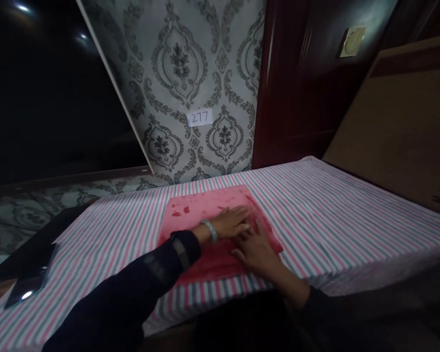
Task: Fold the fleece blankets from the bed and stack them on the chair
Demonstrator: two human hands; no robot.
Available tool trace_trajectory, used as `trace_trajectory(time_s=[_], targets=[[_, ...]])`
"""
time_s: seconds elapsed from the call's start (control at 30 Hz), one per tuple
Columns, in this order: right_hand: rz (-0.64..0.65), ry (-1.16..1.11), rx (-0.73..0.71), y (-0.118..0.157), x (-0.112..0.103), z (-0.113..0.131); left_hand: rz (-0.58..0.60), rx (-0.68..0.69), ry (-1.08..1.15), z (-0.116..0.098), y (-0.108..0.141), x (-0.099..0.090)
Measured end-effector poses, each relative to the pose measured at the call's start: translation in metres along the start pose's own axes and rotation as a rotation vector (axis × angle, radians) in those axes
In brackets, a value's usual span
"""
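A pink-red cloth [209, 200], darker red in patches that look wet, lies spread on the striped tablecloth [308, 205] in front of me. My left hand [229, 222], with a pale bracelet at the wrist, reaches across it, palm down with the fingers stretched out. Just beside and below it, my right hand [256, 252] rests on the right part of the cloth, its fingers spread. The fingertips of the two hands meet or overlap. Slight blur hides whether anything small is under them.
A dark phone-like slab [33, 276] lies at the table's left edge. Behind are patterned wallpaper with a paper label [200, 117] marked 277 and a large black screen [55, 93]. A big cardboard sheet or box [407, 122] stands at the right.
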State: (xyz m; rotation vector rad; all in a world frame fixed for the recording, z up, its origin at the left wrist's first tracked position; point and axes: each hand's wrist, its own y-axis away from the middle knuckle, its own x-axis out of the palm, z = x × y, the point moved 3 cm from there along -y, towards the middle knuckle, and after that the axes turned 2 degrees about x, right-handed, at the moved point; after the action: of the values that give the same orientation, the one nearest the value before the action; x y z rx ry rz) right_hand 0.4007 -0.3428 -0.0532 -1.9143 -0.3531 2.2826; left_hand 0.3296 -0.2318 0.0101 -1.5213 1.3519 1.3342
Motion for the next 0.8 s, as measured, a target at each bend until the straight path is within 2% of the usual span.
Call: trace_trajectory(time_s=[0.07, 0.17, 0.33, 0.47, 0.63, 0.8], targets=[[-0.018, -0.018, 0.011, 0.001, 0.006, -0.001, -0.006, 0.007, -0.084, 0.017, -0.035, 0.006], [-0.004, -0.049, 0.024, 0.001, 0.01, -0.003, -0.024, 0.026, -0.165, 0.045, -0.069, 0.012], [0.009, -0.098, 0.016, 0.001, 0.011, -0.005, 0.037, -0.087, -0.083, 0.091, -0.108, 0.006], [0.006, -0.108, 0.016, 0.001, 0.016, -0.007, 0.031, -0.203, 0.051, 0.117, -0.129, 0.004], [-0.043, -0.075, 0.014, 0.001, 0.02, -0.007, -0.021, -0.249, 0.034, 0.126, -0.134, 0.005], [-0.038, -0.044, 0.021, 0.002, 0.02, -0.008, -0.204, -0.381, -0.127, 0.112, -0.125, -0.013]])
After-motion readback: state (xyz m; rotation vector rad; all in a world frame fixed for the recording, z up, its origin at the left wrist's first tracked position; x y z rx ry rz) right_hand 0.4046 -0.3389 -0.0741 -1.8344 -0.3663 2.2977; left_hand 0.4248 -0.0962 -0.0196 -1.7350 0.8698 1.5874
